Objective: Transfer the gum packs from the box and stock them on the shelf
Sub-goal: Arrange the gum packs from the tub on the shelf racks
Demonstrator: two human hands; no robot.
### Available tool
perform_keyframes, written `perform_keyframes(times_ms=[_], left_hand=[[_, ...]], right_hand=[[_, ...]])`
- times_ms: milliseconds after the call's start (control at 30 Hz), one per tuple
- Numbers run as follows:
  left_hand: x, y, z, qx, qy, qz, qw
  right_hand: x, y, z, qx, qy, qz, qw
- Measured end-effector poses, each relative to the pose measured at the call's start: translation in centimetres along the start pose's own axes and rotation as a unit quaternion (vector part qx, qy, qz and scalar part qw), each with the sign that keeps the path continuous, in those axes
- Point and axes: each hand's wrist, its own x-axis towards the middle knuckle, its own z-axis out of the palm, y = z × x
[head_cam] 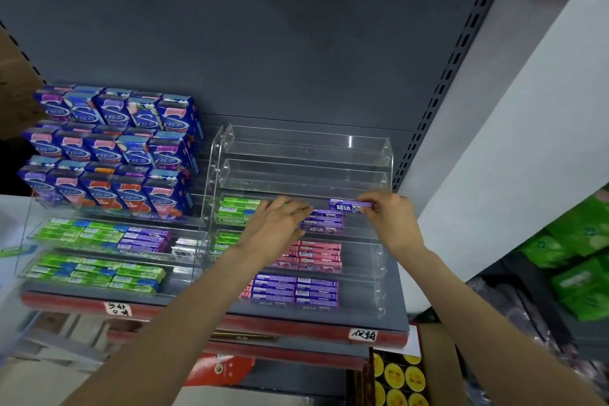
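We are pinching a purple gum pack [350, 205] in our right hand [390, 217] above the acrylic rack's [385, 158] third tier, our left hand [280, 224] pressing flat-fingered on the purple stack [324, 222], risking toppling it.

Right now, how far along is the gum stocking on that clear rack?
Lower tiers of the clear rack already hold green, pink and purple packs. In hand: the right hand pinches a purple gum pack above the purple stack, where the left hand rests. Left: the top two tiers are empty.
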Motion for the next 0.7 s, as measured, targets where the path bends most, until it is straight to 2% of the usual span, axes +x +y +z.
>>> perform_keyframes(times_ms=[167,400,500,600,700], left_hand=[[0.0,-0.6,0.7,0.017,0.003,0.021,1.000],[-0.1,-1.2,0.7,0.000,0.005,0.033,0.999],[-0.1,-1.2,0.6,-0.004,0.003,0.032,0.999],[0.0,-1.0,0.6,-0.016,0.011,0.023,1.000],[0.0,-0.8,0.8,-0.041,0.019,0.003,0.999]], right_hand=[[0.1,-0.2,1.8,-0.032,0.027,-0.010,0.999],[-0.4,-1.2,2.8,-0.111,0.010,-0.032,0.993],[-0.2,-1.3,2.9,-0.102,-0.005,-0.022,0.995],[-0.2,-1.5,3.2,-0.099,-0.057,-0.020,0.993],[-0.7,-1.1,2.9,-0.047,-0.032,0.017,0.998]])
